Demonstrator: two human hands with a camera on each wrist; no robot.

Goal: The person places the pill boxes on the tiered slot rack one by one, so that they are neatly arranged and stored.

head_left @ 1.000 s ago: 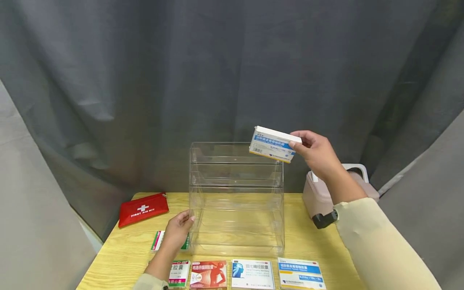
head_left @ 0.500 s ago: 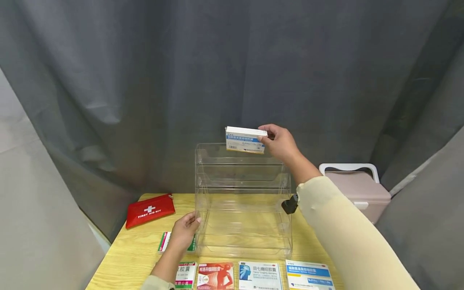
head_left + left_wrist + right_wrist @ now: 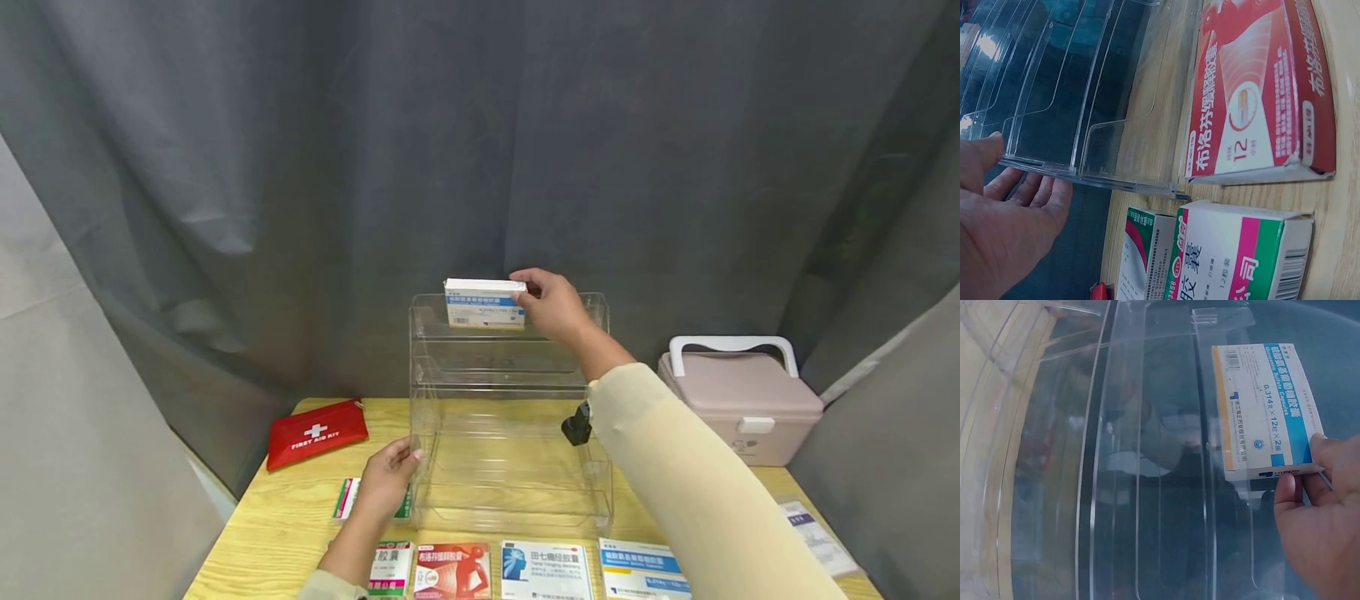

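My right hand (image 3: 555, 307) pinches a white and blue medicine box (image 3: 486, 305) by its right end. The box stands on its long edge at the top tier of a clear plastic tiered rack (image 3: 510, 521), left of centre, its lower part overlapping that tier. In the right wrist view, the thumb lies on the printed face of the medicine box (image 3: 1260, 412) and the fingers bend at its end. My left hand (image 3: 390, 477) holds the rack's left side panel, thumb to the front and fingers behind, as the left wrist view shows (image 3: 1016, 212).
Along the front lie a green and white box (image 3: 392, 568), a red box (image 3: 453, 573), a white box (image 3: 546, 572) and a blue-white box (image 3: 643, 570). Another box (image 3: 347, 498) lies behind the left forearm. A red first aid pouch (image 3: 318, 435) and a pink case (image 3: 742, 400) flank the rack.
My right hand has carried the medicine box left and then down to the rack's top tier, levelling it. The left hand stays at the rack's side while the head view shifts slightly.
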